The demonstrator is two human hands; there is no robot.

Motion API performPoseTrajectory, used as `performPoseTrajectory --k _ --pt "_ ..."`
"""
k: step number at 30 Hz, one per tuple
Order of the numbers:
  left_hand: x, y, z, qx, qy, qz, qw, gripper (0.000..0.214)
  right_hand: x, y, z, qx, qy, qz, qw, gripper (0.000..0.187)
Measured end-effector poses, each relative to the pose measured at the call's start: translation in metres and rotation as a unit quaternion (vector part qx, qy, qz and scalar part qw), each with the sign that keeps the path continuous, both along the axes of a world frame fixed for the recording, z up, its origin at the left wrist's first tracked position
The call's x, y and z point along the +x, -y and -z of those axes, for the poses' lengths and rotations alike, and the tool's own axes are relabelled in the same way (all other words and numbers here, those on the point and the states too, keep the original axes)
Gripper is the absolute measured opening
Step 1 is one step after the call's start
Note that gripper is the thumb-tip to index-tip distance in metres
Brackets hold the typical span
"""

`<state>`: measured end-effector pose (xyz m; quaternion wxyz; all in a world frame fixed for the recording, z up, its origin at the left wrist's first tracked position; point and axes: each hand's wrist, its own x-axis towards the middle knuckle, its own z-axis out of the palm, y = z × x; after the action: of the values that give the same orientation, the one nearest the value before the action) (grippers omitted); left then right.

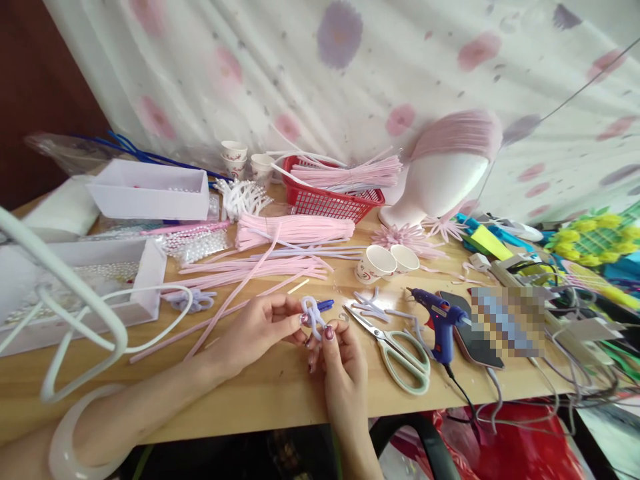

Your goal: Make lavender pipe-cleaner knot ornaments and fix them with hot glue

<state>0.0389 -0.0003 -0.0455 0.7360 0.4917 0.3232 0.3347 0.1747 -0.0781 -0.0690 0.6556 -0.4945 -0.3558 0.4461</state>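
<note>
Loops of fuzzy lavender stem [311,312] make the centre of the clock, above the front part of the smooth wooden table [270,400]. The left hand [270,321] pinches them from nine o'clock, fingertips close together; the right hand [345,363] pinches their lower side from five o'clock, equally narrow. The held piece is small and soft, its rounded loops lying close together; how they are joined, I cannot tell. One glossy pale bangle [61,437] surrounds the left forearm, at eight o'clock. One pair of scissors [400,383], with metal blades and pale green handles, lies near four o'clock. One blue plastic glue gun [443,327] is farther, at three o'clock. One white box [153,280] with pearl-like beads is at nine o'clock. Two paper cups [371,267] stand at two o'clock. At twelve o'clock lies one thick bundle of pink stems [300,230]; behind it, one red lattice basket [320,203] holds more. Farthest hangs one creased, flower-printed curtain [280,60].
</note>
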Motion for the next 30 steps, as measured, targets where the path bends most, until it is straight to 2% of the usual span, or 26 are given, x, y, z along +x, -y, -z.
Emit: performPoseTrajectory --k 9,13,17,22,30 --pt "-0.0017 0.004 -0.0037 0.033 -0.031 -0.006 0.999 0.011 0.0014 0.0009 -0.0002 0.043 -0.043 0.001 0.998 0.03" --pt "-0.002 0.0043 -0.0055 0.046 -0.034 -0.003 0.998 0.021 0.0023 -0.0006 -0.0014 0.045 -0.053 -0.011 0.998 0.026" --pt "-0.0021 0.0044 -0.0062 0.07 -0.059 0.008 0.996 0.019 0.005 -0.0008 -0.0024 0.033 -0.062 -0.007 0.997 0.027" --pt "-0.0022 0.0031 -0.0045 0.051 -0.071 0.003 0.996 0.019 0.0068 -0.0005 -0.0025 0.025 -0.05 -0.012 0.998 0.028" --pt "-0.0009 0.0026 -0.0009 0.01 -0.012 -0.004 1.0 0.03 0.0068 -0.0007 -0.0003 0.0 -0.042 -0.023 0.999 0.03"
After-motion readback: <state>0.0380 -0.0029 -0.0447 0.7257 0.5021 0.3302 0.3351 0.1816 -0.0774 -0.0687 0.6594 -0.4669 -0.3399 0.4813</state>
